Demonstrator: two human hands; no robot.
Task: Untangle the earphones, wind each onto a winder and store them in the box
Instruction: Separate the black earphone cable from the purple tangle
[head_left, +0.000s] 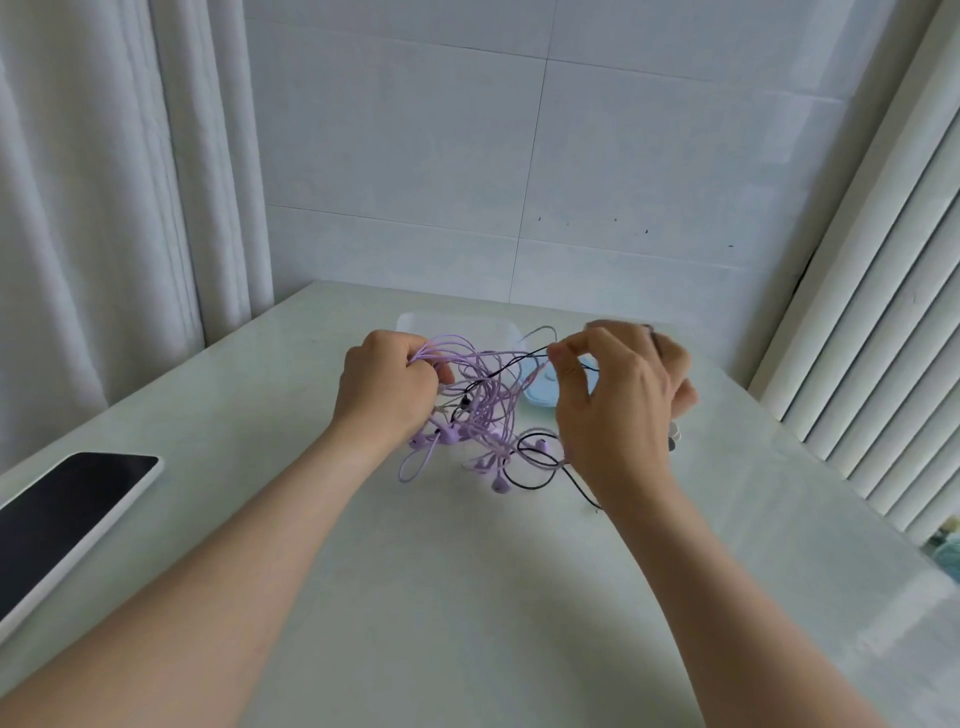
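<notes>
**Purple and black earphone knot, both hands in it**

So the earphones (483, 410) are one big knot, mostly purple cord with a thin black cable (519, 364) threaded through, roughly mid-table (467, 597). The top loops are lifted, while the lower loops and the little purple buds look like they rest on the tabletop.

The left hand (387, 387) is at 9 o'clock of the knot, fingers curled tight round a bunch of purple loops. The right hand (618, 400) is at 3 o'clock, thumb and forefinger pinching the black cable, which runs from that pinch back down into the knot. More black cable trails out under the right wrist at about 4 o'clock.

A light blue winder (540, 389) sits just beyond the knot at 1 o'clock, partly hidden by the right hand. At 12 o'clock there's a clear box (410, 325), near the table's far edge.

Further out, a white-edged phone (67, 514) lies dark screen up at 8 o'clock by the left edge. White curtains (104, 208) hang at 10 o'clock, with a tiled wall (519, 156) behind at 12 and pale slatted blinds (883, 312) at 2 o'clock
</notes>
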